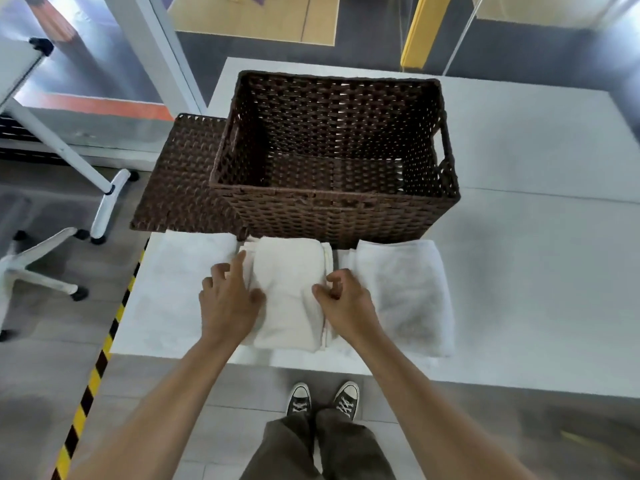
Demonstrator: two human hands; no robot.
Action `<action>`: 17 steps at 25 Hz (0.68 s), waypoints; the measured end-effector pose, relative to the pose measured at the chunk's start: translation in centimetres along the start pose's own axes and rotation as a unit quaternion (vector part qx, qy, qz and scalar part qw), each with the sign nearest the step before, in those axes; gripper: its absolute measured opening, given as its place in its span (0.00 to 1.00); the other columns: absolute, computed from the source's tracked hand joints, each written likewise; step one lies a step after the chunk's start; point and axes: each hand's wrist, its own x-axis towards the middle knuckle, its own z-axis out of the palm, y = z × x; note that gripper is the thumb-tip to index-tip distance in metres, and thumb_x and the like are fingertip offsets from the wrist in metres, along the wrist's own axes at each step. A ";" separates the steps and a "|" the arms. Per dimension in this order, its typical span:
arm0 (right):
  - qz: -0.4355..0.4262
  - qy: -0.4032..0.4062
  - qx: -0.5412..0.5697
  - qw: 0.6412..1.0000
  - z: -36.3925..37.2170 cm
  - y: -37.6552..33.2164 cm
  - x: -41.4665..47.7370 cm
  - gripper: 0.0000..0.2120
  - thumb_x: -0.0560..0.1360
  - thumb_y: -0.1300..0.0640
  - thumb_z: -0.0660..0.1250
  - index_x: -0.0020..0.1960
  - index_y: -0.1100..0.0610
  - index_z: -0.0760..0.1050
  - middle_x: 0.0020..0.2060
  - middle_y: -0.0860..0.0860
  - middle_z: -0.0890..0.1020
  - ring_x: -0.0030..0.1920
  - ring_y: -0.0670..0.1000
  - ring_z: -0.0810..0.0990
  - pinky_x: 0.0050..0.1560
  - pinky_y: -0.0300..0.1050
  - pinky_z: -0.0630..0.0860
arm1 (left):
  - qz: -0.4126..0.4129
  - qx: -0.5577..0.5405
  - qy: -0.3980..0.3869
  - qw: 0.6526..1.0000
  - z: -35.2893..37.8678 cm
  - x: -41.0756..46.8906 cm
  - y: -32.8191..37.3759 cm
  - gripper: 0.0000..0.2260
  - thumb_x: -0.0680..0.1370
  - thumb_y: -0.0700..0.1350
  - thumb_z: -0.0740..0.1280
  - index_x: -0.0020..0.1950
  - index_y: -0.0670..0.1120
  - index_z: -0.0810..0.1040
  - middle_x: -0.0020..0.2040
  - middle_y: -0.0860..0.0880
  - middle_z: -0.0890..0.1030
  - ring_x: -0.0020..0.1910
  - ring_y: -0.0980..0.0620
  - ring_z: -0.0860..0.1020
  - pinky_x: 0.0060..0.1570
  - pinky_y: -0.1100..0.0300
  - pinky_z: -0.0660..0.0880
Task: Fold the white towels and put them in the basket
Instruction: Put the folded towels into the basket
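Note:
Three folded white towels lie side by side on the white table (536, 254), just in front of a brown wicker basket (311, 194) whose inside holds nothing. My left hand (228, 303) rests at the left edge of the middle towel (287, 282), forefinger stretched forward and thumb on the cloth. My right hand (346, 303) is at that towel's right edge with its fingers curled like a claw and its thumb apart from them. The left towel (180, 271) and the right towel (405, 292) lie flat and untouched.
A flat wicker lid (183, 178) lies against the basket's left side and overhangs the table corner. To the left stand a white chair base (38, 268) and a wheeled stand leg (107, 202). Yellow-black tape (100, 362) runs along the floor.

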 end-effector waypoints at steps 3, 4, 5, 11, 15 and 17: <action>-0.138 0.104 -0.150 0.974 -2.3 2.3 -0.7 0.14 0.76 0.53 0.67 0.61 0.53 0.75 0.50 0.50 0.80 0.51 0.55 0.78 0.53 0.52 0.75 | 0.177 0.033 0.061 0.982 0.7 -1.4 3.5 0.25 0.75 0.43 0.67 0.72 0.49 0.68 0.65 0.44 0.72 0.60 0.40 0.72 0.62 0.47 0.69; -0.144 0.136 -0.208 0.958 -3.4 3.3 -0.8 0.15 0.75 0.54 0.68 0.62 0.53 0.74 0.54 0.51 0.80 0.54 0.56 0.77 0.55 0.54 0.74 | 0.220 0.018 0.040 0.974 1.3 -2.0 4.9 0.22 0.75 0.43 0.66 0.70 0.49 0.69 0.65 0.45 0.72 0.60 0.42 0.72 0.62 0.48 0.70; -0.126 0.163 -0.244 0.948 -4.7 4.3 -0.8 0.17 0.75 0.54 0.68 0.63 0.52 0.74 0.57 0.51 0.79 0.56 0.57 0.76 0.57 0.55 0.73 | 0.251 0.000 0.009 0.968 2.0 -2.6 6.4 0.20 0.76 0.43 0.66 0.68 0.49 0.70 0.64 0.47 0.72 0.59 0.44 0.72 0.62 0.49 0.71; 0.078 0.194 -0.182 0.961 -11.7 9.1 0.5 0.30 0.75 0.45 0.70 0.74 0.50 0.65 0.68 0.53 0.73 0.66 0.59 0.73 0.66 0.58 0.67 | 0.091 -0.126 -0.230 0.961 7.1 -3.6 13.4 0.21 0.80 0.54 0.64 0.71 0.48 0.66 0.66 0.48 0.71 0.66 0.45 0.71 0.63 0.55 0.68; 0.248 0.074 0.055 0.964 -13.4 12.4 2.6 0.44 0.71 0.33 0.72 0.78 0.48 0.59 0.69 0.54 0.71 0.63 0.56 0.76 0.64 0.51 0.71 | -0.114 -0.185 -0.257 0.942 10.8 -2.8 15.2 0.23 0.79 0.58 0.66 0.64 0.43 0.69 0.54 0.49 0.74 0.61 0.45 0.76 0.51 0.60 0.67; 0.294 0.028 0.152 0.943 -13.4 14.4 3.6 0.47 0.65 0.28 0.74 0.76 0.50 0.65 0.64 0.53 0.79 0.58 0.54 0.82 0.62 0.51 0.77 | -0.165 -0.218 -0.265 0.925 12.3 -2.7 15.4 0.25 0.78 0.59 0.67 0.65 0.42 0.69 0.54 0.49 0.76 0.60 0.44 0.77 0.50 0.60 0.68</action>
